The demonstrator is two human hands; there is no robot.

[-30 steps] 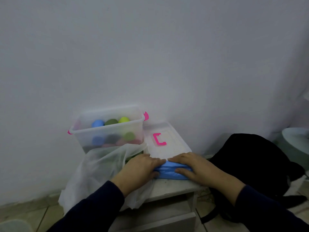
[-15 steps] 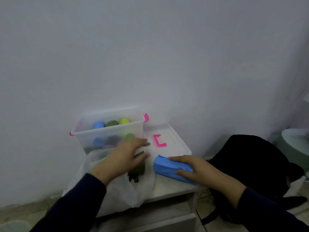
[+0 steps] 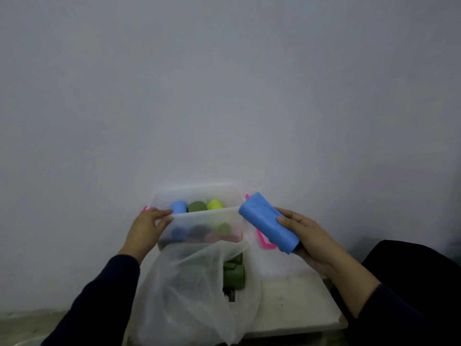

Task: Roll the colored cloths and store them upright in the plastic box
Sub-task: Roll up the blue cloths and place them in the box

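Risk as I see it: my right hand (image 3: 308,236) grips the blue roll (image 3: 268,222) tilted beside the box (image 3: 199,217), whose rim my left hand (image 3: 147,228) pinches; a loose hold could unroll it, or it lands flat.

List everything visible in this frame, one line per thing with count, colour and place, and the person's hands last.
plastic box: one, clear with pink handles, on the table by the wall
rolls in box: three tops clear, blue, dark green, yellow-green; more blurred below
blue roll: one, in right hand, beside the box
plastic bag: one, translucent white, before the box
green cloths: dark green, beside the bag; count unclear
lid: one, clear, pink clip, right of the box
table: one, whitish
left hand: grips box rim
right hand: holds blue roll
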